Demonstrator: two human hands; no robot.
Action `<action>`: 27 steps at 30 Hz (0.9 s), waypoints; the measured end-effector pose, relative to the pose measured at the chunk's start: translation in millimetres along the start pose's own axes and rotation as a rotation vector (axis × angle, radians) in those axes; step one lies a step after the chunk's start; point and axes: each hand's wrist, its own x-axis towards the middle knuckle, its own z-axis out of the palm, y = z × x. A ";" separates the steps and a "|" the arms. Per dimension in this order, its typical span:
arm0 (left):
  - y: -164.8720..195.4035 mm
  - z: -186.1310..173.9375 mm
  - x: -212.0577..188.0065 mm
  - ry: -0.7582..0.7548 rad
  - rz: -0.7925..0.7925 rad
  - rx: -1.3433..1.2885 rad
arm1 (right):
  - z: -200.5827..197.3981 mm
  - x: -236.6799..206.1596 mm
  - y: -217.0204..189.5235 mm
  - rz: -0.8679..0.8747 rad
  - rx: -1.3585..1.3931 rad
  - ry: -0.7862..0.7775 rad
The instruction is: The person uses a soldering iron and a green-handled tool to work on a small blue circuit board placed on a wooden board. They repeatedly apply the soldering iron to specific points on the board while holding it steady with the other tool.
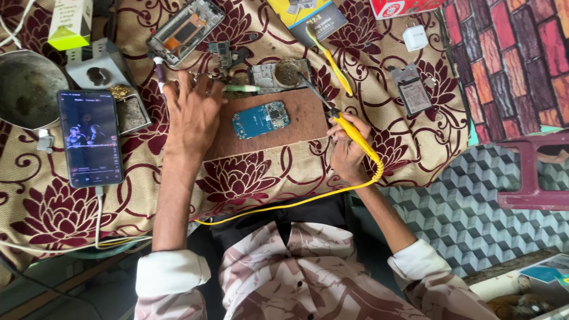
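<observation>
A small blue circuit board (260, 119) lies on a brown wooden board (296, 127) set on a flowered cloth. My right hand (345, 149) grips a yellow-handled soldering iron (349, 127); its dark tip points up to a round tin (288, 72) behind the wooden board. My left hand (192, 112) rests flat with fingers spread at the wooden board's left end, its fingertips near a green-tipped tool (240, 89). It holds nothing that I can see.
A phone (90, 138) with a lit screen lies at the left on a cable. Behind are an opened phone frame (185, 29), small parts, a flat battery (412, 89), a white charger (415, 37) and boxes. A metal bowl (26, 86) sits far left.
</observation>
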 end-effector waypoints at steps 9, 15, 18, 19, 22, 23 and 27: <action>0.1 4.8 19.2 0.230 0.091 0.122 | -2.4 3.3 -6.1 -0.092 -0.068 -0.067; 2.5 -5.9 7.5 0.328 0.004 0.045 | 1.2 3.4 -9.1 -0.030 0.017 -0.014; 4.2 -10.2 -9.0 0.338 -0.113 0.012 | 2.3 1.3 -8.5 0.041 0.115 0.005; 4.9 -11.4 -12.0 0.396 -0.104 -0.135 | 4.7 8.7 -2.9 0.029 0.141 0.064; 10.9 -11.3 -28.9 0.606 -0.054 -0.583 | 14.0 24.8 10.1 0.053 0.198 0.183; 18.0 -8.9 -28.8 0.728 -0.023 -0.731 | 16.9 31.2 13.7 0.079 0.204 0.185; 37.6 4.3 -31.7 0.754 0.007 -1.637 | 22.8 44.3 20.4 0.170 0.179 0.163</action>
